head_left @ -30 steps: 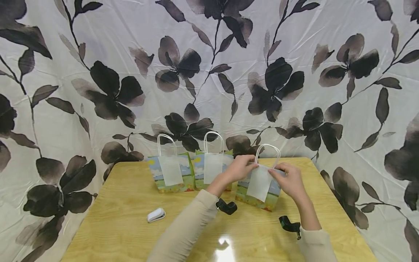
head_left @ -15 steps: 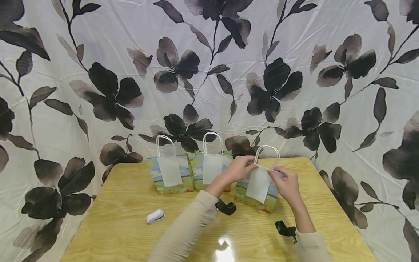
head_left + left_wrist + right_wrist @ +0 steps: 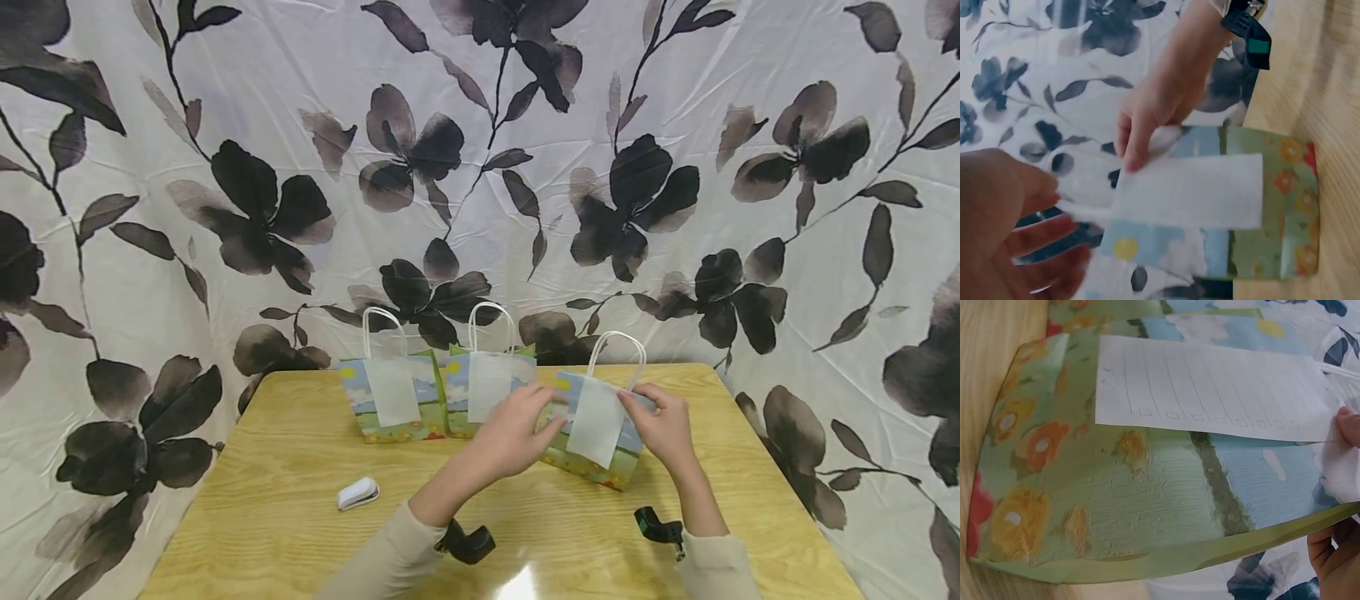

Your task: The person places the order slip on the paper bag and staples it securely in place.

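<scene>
The rightmost paper gift bag [image 3: 628, 457] stands on the table, printed with sky, meadow and flowers. Over its front hangs a white checklist slip [image 3: 596, 425]; ruled lines and small boxes show on the slip [image 3: 1210, 390] in the right wrist view. My right hand [image 3: 667, 429] pinches the slip and the bag's top edge together, thumb in front. Left of the bag is my left hand [image 3: 506, 437], fingers spread and holding nothing. In the left wrist view the left hand [image 3: 997, 219] is apart from the bag, near its white handles.
Two like bags stand to the left, the left bag [image 3: 431, 408] and the middle bag [image 3: 456, 392], each with a white slip in front. A small white stapler-like device [image 3: 358, 493] lies on the wooden table [image 3: 270, 467]. Behind hangs a floral cloth [image 3: 480, 208].
My left hand has let go of the bag's top edge and moved left and towards me. The right hand keeps its pinch on the bag and slip.
</scene>
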The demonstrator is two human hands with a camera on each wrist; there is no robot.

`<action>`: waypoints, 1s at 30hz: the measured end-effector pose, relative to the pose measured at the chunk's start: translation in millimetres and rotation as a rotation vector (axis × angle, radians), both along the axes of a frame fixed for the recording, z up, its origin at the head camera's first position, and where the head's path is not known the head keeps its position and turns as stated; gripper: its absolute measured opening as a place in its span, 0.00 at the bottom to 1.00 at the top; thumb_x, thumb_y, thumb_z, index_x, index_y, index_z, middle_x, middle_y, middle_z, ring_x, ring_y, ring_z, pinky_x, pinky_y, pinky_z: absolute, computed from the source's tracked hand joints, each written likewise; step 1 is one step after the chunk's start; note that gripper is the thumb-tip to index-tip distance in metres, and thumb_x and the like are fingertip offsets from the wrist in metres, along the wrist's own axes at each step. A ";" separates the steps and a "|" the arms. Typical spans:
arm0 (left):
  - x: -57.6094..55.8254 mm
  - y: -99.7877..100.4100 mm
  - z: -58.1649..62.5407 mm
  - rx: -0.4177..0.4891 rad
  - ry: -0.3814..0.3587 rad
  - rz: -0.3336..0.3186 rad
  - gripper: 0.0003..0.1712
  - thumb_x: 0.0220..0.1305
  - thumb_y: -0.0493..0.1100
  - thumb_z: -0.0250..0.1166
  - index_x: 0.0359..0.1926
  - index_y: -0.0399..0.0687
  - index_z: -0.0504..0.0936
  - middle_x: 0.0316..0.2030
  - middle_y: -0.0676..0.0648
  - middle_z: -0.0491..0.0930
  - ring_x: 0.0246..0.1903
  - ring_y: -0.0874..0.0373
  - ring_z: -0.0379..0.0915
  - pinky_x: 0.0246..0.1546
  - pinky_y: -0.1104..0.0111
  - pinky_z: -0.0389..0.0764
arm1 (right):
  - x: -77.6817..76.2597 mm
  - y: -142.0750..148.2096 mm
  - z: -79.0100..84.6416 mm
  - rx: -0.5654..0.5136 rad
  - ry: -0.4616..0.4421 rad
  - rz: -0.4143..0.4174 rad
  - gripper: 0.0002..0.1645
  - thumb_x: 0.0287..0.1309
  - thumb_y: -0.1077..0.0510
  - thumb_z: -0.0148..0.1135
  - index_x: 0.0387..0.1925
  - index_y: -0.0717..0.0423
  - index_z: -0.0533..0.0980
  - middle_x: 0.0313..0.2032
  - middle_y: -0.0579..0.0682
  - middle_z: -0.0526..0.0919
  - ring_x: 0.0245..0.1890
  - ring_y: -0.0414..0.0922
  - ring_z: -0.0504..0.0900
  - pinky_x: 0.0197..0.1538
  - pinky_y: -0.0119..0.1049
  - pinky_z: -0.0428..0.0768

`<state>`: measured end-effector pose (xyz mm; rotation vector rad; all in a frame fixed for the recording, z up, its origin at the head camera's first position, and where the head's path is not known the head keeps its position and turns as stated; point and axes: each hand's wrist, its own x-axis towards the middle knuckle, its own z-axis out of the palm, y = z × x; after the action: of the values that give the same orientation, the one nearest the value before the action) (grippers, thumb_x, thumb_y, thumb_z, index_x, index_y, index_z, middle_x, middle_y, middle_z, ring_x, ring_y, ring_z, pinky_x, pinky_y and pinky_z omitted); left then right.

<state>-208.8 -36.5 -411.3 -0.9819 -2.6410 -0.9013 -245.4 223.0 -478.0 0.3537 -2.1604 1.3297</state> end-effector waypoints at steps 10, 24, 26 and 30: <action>18.4 -123.8 -58.0 0.072 -0.193 0.062 0.06 0.70 0.42 0.61 0.44 0.56 0.83 0.41 0.59 0.81 0.42 0.64 0.77 0.41 0.64 0.78 | 8.0 -3.6 12.5 0.010 -0.019 -0.024 0.03 0.55 0.68 0.69 0.27 0.63 0.84 0.30 0.56 0.86 0.34 0.32 0.80 0.41 0.22 0.72; 46.0 -259.3 -127.3 0.220 -0.322 0.512 0.17 0.63 0.41 0.68 0.52 0.43 0.80 0.51 0.45 0.77 0.52 0.42 0.72 0.49 0.47 0.73 | 28.4 -16.8 33.0 0.008 -0.047 0.003 0.03 0.56 0.70 0.67 0.29 0.69 0.83 0.31 0.59 0.85 0.34 0.35 0.80 0.43 0.23 0.72; 49.9 -267.0 -137.3 0.249 -0.344 0.529 0.22 0.62 0.43 0.70 0.55 0.41 0.78 0.52 0.43 0.76 0.53 0.41 0.72 0.51 0.47 0.73 | 29.7 -16.7 33.5 0.013 -0.048 0.001 0.02 0.56 0.70 0.67 0.29 0.69 0.83 0.31 0.59 0.85 0.33 0.35 0.80 0.43 0.23 0.72; 55.2 -276.7 -157.9 0.302 -0.370 0.555 0.29 0.58 0.46 0.73 0.57 0.37 0.76 0.54 0.40 0.75 0.53 0.41 0.73 0.53 0.50 0.73 | 31.2 -17.8 35.7 0.029 -0.039 -0.016 0.02 0.56 0.70 0.67 0.29 0.68 0.83 0.31 0.58 0.85 0.33 0.35 0.80 0.42 0.23 0.72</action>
<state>-153.5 -313.2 -569.1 0.0023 -2.7056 -1.3638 -214.2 205.2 -442.2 0.3238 -2.2122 1.3082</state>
